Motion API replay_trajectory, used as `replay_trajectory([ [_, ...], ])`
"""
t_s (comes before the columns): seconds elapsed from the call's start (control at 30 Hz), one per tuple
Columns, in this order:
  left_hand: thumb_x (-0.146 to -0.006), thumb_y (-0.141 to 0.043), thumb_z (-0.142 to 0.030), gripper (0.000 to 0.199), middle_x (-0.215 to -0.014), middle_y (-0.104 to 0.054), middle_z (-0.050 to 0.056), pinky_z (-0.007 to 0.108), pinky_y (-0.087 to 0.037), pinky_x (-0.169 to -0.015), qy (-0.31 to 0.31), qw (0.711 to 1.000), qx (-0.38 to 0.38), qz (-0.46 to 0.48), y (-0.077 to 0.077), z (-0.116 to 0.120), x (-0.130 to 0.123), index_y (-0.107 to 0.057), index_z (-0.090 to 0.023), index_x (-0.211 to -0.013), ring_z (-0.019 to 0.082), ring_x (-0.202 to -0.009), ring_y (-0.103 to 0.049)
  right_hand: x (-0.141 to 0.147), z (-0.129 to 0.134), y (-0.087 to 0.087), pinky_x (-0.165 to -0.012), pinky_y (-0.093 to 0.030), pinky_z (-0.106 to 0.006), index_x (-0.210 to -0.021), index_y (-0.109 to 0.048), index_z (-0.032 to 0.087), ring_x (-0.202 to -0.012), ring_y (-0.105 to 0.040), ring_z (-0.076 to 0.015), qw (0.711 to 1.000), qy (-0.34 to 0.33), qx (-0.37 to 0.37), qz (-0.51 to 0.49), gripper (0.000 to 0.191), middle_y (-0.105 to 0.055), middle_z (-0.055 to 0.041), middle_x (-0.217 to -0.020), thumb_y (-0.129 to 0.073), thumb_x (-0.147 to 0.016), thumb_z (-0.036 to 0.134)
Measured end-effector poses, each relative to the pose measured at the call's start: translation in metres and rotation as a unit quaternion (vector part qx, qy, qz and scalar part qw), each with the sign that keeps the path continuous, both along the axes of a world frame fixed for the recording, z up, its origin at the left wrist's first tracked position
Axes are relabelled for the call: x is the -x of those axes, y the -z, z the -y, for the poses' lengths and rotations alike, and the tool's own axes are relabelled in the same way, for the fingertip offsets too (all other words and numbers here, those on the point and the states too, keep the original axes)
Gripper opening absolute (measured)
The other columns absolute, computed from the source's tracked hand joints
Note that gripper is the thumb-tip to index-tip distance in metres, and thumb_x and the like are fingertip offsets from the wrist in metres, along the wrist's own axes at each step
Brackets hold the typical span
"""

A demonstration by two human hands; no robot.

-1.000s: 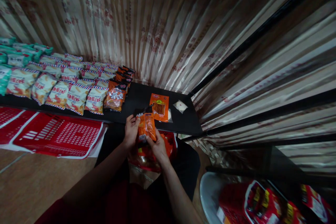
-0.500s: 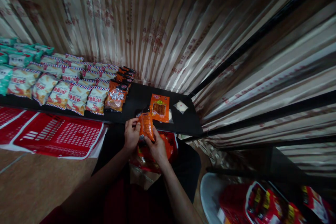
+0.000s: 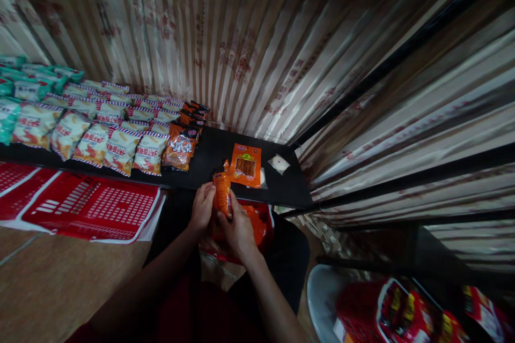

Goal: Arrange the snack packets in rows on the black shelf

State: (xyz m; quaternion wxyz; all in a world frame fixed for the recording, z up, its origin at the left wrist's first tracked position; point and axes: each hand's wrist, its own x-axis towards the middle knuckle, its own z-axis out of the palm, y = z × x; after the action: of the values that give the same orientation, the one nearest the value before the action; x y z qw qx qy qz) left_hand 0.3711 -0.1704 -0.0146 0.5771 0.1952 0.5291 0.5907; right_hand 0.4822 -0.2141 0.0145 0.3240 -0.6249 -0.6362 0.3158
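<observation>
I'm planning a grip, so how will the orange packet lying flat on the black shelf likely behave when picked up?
The orange packet is unlikely to roll, since it lies flat on the black shelf. It looks thin, so probably light and somewhat floppy. It overlaps a small white packet, which may shift if it is dragged.

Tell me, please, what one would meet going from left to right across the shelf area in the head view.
Teal bags, pale bags, orange-and-black bags, held orange packet, flat orange packet, fully visible white sachet.
</observation>
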Motion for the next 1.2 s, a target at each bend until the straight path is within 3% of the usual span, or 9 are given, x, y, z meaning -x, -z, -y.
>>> replay_trajectory([
  [0.3, -0.071, -0.067, -0.037, 0.025, -0.089, -0.067, 0.004, 0.024, -0.045, -0.078, 0.065, 0.997, -0.032, -0.007, -0.01, 0.005, -0.001, -0.066, -0.017, -0.087, 0.018, -0.086, -0.061, 0.01, 0.005, 0.012, -0.106, -0.033, -0.05, -0.138, -0.041, 0.019, -0.131, -0.036, -0.0321, 0.998, -0.002, -0.022, 0.065, 0.064, -0.042, -0.0127, -0.141, -0.058, -0.076, 0.025],
  [0.47, -0.067, -0.069, -0.038, 0.028, -0.081, -0.067, 0.002, 0.025, -0.047, -0.072, 0.08, 0.995, -0.018, 0.058, -0.017, 0.006, 0.001, -0.064, -0.017, -0.085, 0.017, -0.078, -0.062, 0.016, 0.008, 0.019, -0.107, -0.031, -0.052, -0.139, -0.04, 0.019, -0.132, -0.034, -0.0332, 0.994, -0.014, -0.052, 0.09, 0.067, -0.039, -0.0135, -0.143, -0.059, -0.076, 0.027],
  [0.83, -0.063, -0.074, -0.043, 0.042, -0.091, -0.068, 0.007, 0.027, -0.047, -0.073, 0.103, 0.993, 0.013, 0.062, -0.015, 0.007, 0.003, -0.065, -0.015, -0.094, 0.019, -0.083, -0.064, 0.023, 0.012, 0.012, -0.104, -0.035, -0.052, -0.14, -0.038, 0.016, -0.132, -0.032, -0.0357, 0.981, -0.038, -0.041, 0.188, 0.073, -0.033, -0.0162, -0.145, -0.062, -0.07, 0.021],
  [1.03, -0.059, -0.077, -0.045, 0.051, -0.092, -0.069, 0.008, 0.028, -0.048, -0.076, 0.129, 0.989, 0.026, 0.061, -0.013, 0.004, 0.008, -0.063, -0.013, -0.097, 0.02, -0.084, -0.064, 0.023, 0.016, 0.011, -0.102, -0.039, -0.051, -0.135, -0.045, 0.018, -0.131, -0.034, -0.0337, 0.971, -0.062, -0.093, 0.21, 0.067, -0.034, -0.0148, -0.145, -0.061, -0.071, 0.02],
  [1.2, -0.057, -0.079, -0.044, 0.052, -0.085, -0.07, 0.007, 0.027, -0.049, -0.069, 0.125, 0.988, 0.041, 0.085, -0.013, 0.002, 0.012, -0.062, -0.012, -0.095, 0.019, -0.076, -0.066, 0.02, 0.017, -0.002, -0.101, -0.04, -0.048, -0.131, -0.05, 0.023, -0.128, -0.04, -0.0314, 0.969, -0.073, -0.125, 0.2, 0.062, -0.042, -0.0106, -0.141, -0.065, -0.071, 0.027],
])
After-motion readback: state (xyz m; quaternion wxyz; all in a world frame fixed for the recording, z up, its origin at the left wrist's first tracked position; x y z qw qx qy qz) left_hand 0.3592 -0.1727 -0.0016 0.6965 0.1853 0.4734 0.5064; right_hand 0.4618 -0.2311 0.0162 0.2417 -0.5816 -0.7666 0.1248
